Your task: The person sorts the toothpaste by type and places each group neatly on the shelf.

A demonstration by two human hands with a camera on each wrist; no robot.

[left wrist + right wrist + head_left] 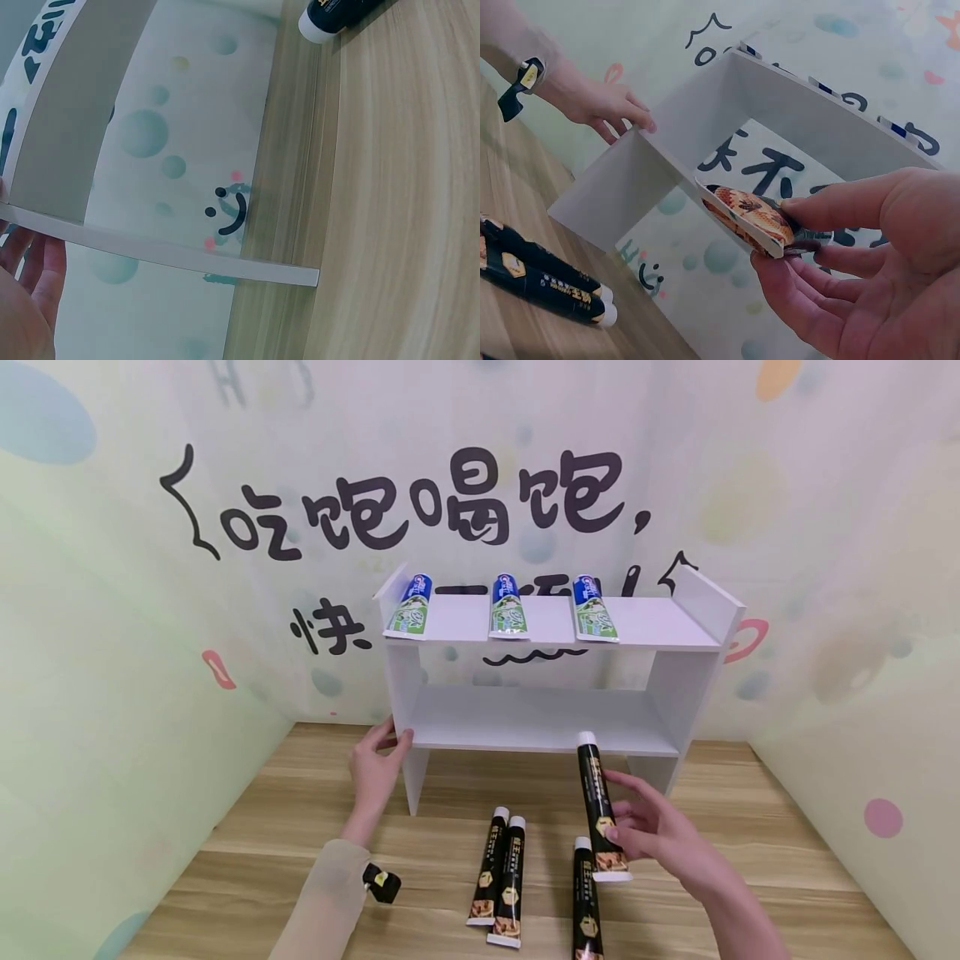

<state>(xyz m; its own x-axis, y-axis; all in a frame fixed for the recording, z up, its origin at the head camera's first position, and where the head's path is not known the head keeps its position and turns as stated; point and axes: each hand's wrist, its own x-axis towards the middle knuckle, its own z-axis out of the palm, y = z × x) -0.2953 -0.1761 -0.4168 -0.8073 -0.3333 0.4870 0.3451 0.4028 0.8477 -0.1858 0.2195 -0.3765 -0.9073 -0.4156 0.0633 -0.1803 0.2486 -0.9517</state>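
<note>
My right hand [651, 835] pinches a black toothpaste tube [597, 802] between thumb and fingers. The tube's white cap points up and its flat end hangs down, in front of the shelf's lower board. In the right wrist view that flat end [746, 214] faces the camera. My left hand [377, 770] grips the left side panel of the white shelf [543, 718], thumb at the front edge and fingers behind. Two black tubes [511, 881] lie side by side on the table, while another black tube [586, 902] lies partly behind the held one.
Three blue-and-green toothpaste tubes [508, 606] lie spaced along the top board, caps toward the back. The shelf stands on a wood-grain table [255, 868], before a wall [225, 635] with dark lettering. A black band [382, 882] is around the left wrist.
</note>
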